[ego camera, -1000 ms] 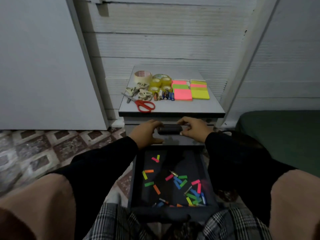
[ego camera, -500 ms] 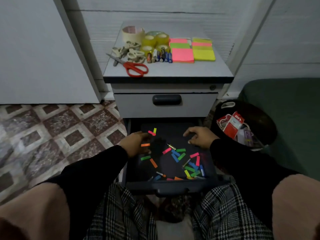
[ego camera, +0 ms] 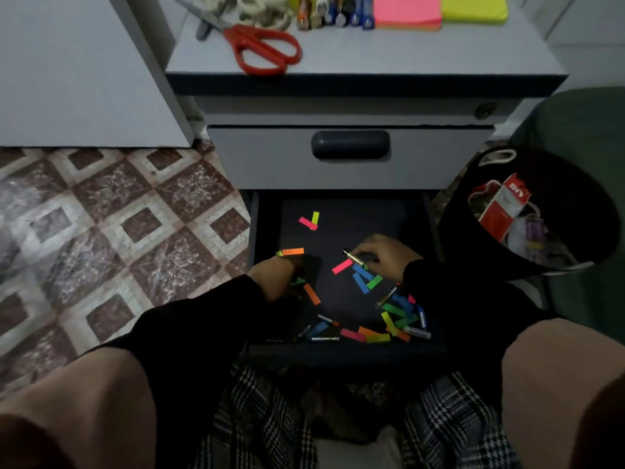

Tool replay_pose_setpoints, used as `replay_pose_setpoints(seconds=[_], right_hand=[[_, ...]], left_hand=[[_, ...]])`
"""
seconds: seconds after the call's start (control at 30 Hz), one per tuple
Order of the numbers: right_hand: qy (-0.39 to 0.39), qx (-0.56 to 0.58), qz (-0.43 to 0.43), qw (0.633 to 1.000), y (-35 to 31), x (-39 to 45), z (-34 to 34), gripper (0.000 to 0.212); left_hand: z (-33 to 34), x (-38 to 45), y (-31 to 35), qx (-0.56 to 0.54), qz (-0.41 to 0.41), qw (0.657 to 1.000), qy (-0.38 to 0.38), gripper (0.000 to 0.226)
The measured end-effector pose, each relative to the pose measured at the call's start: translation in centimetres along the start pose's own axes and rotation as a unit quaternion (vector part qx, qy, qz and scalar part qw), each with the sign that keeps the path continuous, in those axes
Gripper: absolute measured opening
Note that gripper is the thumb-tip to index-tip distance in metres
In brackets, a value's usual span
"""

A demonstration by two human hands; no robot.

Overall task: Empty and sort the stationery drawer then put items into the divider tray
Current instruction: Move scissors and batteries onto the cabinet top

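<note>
The drawer, pulled out low over the person's lap, held scattered neon paper tabs and small metal-capped batteries on its dark, matte floor. Half a second before, both hands had only just reached in; now the right hand pinched a brass-coloured battery in curled fingers, so emptying had likely begun. The left hand lay by an orange tab, its grip too dark to tell. Above, on the smooth grey surface, lay red scissors and sticky pads.

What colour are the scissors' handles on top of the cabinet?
Red. The scissors show clearly in the head view, the only view here.
</note>
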State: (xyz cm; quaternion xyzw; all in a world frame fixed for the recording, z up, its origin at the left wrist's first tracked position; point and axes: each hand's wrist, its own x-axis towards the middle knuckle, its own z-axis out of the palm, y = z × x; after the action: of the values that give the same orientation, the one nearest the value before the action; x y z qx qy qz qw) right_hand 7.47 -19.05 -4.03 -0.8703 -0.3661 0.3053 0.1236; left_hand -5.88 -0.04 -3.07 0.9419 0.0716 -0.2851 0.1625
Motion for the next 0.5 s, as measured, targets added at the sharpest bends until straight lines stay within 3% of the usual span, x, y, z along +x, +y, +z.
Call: replay_pose_setpoints(seconds=[0.3,0.5], right_hand=[[-0.052,-0.093,0.02,0.994,0.8,2.7,3.3,0.043],[-0.017,-0.039,0.052,0.998,1.7,2.0,3.3,0.02]], left_hand=[[2.0,-0.1,0.6,0.088,-0.034,0.991,-0.1,0.037],[3.3,0.1,0.9,0.049,-0.011,0.993,-0.109,0.039]])
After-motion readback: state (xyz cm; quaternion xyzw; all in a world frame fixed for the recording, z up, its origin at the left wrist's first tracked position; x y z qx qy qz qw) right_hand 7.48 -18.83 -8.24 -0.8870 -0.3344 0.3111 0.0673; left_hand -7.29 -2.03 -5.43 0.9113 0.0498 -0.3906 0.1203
